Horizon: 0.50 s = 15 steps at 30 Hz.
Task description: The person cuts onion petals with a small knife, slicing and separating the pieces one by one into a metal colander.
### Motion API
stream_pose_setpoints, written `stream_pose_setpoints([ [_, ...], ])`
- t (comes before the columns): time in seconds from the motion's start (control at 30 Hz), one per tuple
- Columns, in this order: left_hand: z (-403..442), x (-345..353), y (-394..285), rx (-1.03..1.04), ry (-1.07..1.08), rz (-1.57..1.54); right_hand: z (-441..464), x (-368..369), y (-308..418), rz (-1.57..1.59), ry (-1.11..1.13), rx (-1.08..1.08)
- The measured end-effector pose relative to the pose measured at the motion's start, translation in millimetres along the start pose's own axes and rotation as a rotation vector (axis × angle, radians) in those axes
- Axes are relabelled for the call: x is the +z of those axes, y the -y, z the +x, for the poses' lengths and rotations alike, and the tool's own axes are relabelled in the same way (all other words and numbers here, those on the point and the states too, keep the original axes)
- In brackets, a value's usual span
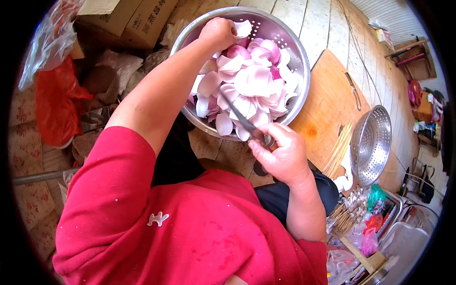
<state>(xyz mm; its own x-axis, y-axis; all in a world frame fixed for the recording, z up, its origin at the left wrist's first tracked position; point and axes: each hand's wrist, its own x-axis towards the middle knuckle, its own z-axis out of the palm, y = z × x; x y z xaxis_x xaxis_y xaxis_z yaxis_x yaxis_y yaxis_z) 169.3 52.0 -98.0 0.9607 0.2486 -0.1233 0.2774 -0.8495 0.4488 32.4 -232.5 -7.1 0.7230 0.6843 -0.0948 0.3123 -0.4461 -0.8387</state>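
A large metal colander (305, 76) holds a heap of cut red onion pieces (254, 81), pale pink and white, with a few purple-skinned parts among them. At its far left side, my left hand (219, 34) has its fingers closed, with a white onion piece (243, 29) showing at the fingertips. My right hand (281, 153) grips a knife (241, 118) by its handle at the colander's near rim. The blade points up and left over the onion pieces. Part of the handle is hidden in my palm.
A wooden board (327, 99) lies right of the colander, with thin wooden skewers (338, 148) on it. A second metal colander (372, 145) is tilted beyond. Cardboard boxes (124, 21) and a red plastic bag (57, 104) are at left; several bags and skewers lie lower right.
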Motion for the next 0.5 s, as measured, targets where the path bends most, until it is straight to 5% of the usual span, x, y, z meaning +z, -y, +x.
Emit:
stream_pose_setpoints([
  [0.1, -10.0, -5.7, -12.6, 0.131, -0.200, 0.016, 1.9, -4.8, -2.3, 0.093, -0.195, 0.016],
  [0.23, -43.4, -31.8, -49.5, 0.383, -0.220, -0.080, 6.4, -15.9, 3.5, 0.511, -0.419, 0.185],
  [0.5, -139.2, -43.6, -102.0, 0.665, -0.147, -0.157, 16.0, -33.7, -10.7, 0.665, -0.635, 0.200],
])
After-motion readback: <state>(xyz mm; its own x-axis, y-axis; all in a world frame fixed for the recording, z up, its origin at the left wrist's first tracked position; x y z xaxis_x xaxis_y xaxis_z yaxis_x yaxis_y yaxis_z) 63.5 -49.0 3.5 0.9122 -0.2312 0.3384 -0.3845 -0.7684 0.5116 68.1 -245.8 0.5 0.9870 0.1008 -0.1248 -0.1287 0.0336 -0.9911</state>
